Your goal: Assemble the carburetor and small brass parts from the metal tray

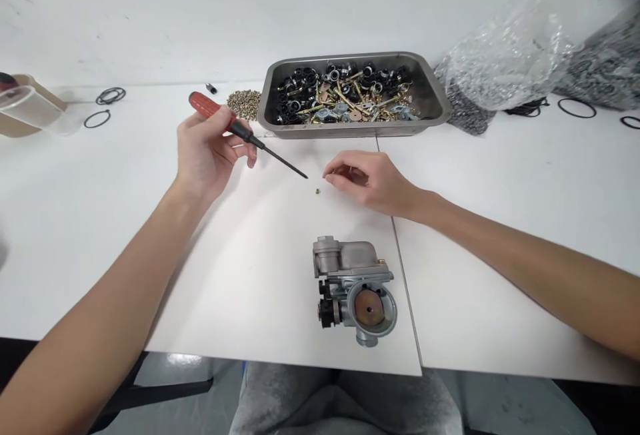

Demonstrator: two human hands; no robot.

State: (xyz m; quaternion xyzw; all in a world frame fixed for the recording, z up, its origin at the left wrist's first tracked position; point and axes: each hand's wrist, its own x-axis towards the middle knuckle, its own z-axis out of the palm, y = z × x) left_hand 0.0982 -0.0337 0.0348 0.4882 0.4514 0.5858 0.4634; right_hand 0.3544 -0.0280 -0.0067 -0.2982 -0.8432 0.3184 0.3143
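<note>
My left hand (213, 148) is wrapped round the red and black handle of a screwdriver (240, 130), whose dark shaft slants down to the right. Just below and right of its tip, a tiny brass-coloured screw (317, 191) rests on the white table. My right hand (367, 180) is closed in a pinch slightly above and right of that screw; whatever its fingertips may hold is too small to tell. Nearer the table's front edge, a grey metal carburetor (356, 292) lies with its round bore facing me, a copper-coloured disc inside.
Behind my hands, a metal tray (355, 130) holds mixed black, brass and silver parts. A heap of small brass screws (244, 103) lies at its left. Plastic bags (510, 68) of parts stand at the right. Black rings (97, 118) and a clear cup (30, 108) are at left.
</note>
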